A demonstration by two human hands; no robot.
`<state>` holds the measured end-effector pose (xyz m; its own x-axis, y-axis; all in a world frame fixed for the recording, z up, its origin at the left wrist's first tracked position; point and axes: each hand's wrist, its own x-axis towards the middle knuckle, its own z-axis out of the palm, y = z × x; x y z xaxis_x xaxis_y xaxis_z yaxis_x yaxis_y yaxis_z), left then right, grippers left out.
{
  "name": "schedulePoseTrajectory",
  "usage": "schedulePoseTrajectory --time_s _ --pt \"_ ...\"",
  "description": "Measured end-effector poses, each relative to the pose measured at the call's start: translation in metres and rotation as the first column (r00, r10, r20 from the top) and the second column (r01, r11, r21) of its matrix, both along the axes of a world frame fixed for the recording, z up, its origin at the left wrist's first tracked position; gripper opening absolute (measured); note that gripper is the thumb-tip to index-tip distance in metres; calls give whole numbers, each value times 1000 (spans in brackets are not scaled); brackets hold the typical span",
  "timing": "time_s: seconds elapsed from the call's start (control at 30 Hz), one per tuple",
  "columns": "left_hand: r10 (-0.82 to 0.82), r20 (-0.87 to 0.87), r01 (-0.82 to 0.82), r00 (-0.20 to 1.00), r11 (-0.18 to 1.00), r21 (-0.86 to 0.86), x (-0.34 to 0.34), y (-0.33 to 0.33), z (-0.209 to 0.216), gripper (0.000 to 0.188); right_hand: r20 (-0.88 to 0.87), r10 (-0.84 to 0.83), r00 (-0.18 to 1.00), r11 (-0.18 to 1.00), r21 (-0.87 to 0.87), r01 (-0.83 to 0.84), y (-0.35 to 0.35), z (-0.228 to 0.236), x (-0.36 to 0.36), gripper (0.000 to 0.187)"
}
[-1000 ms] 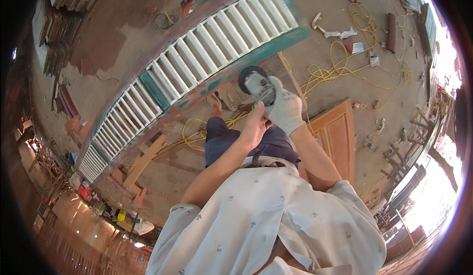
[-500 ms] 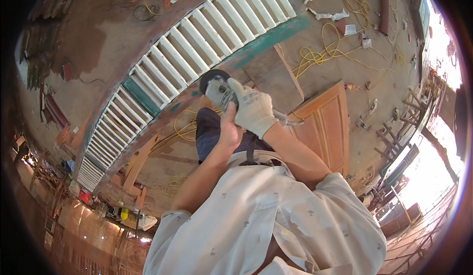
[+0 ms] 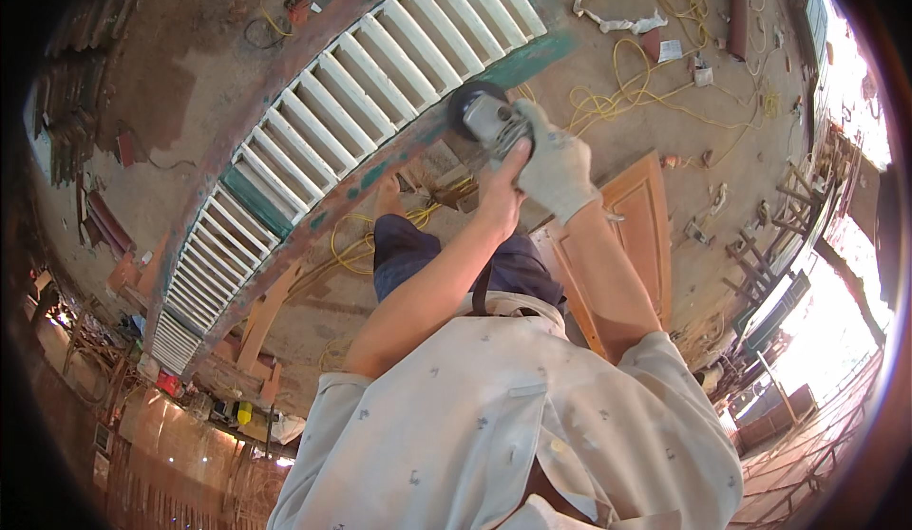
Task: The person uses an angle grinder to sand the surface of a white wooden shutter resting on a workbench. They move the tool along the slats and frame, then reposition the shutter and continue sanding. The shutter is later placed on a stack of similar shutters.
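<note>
An angle grinder [image 3: 494,120] with a grey head is held out ahead of me, its dark round disc [image 3: 467,107] over the near rail of a long louvred shutter [image 3: 356,112]. Whether the disc touches the wood I cannot tell. Worn green paint and bare reddish-brown patches mark the shutter's frame, and its slats are white. My right hand [image 3: 559,161], in a whitish work glove, is closed around the grinder's body. My bare left hand [image 3: 502,188] grips it from the near left side. The rear of the tool is hidden by my hands.
A brown panelled wooden door [image 3: 632,250] leans or lies to my right. Yellow cords [image 3: 608,103] coil on the floor at the right, and more yellow cord [image 3: 351,255] runs by my legs. Wood scraps [image 3: 256,326] sit below the shutter; a reddish roll [image 3: 738,22] lies at the far right.
Both hands have carried the grinder right and away from me, along the shutter's near rail. My head view has shifted slightly. The grip on the tool is kept.
</note>
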<state>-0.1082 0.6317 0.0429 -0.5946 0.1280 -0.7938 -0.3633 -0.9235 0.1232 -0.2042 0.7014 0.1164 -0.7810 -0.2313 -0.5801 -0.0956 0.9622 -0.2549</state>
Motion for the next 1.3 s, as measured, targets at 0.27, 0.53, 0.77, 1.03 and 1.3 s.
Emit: schedulePoseTrajectory --time_s 0.27,0.53,0.77,1.03,1.3 --pt "173 -91 -175 981 985 -11 60 -29 -2 44 42 140 989 982 -136 -133 -24 -17 46 67" --pt "-128 -48 124 991 989 -83 -44 28 2 50 -75 -25 997 999 25 27 34 -6 -29 74" --pt "-191 47 194 981 978 -79 -62 33 9 50 -59 -24 998 999 26 25 43 -2 -42 73" --pt "31 -58 -35 998 996 -78 -9 18 -2 50 64 76 995 997 -32 -74 16 0 -15 71" --pt "-342 -48 338 938 938 -73 -126 71 12 58 -162 -152 975 986 42 161 93 -8 -93 66"
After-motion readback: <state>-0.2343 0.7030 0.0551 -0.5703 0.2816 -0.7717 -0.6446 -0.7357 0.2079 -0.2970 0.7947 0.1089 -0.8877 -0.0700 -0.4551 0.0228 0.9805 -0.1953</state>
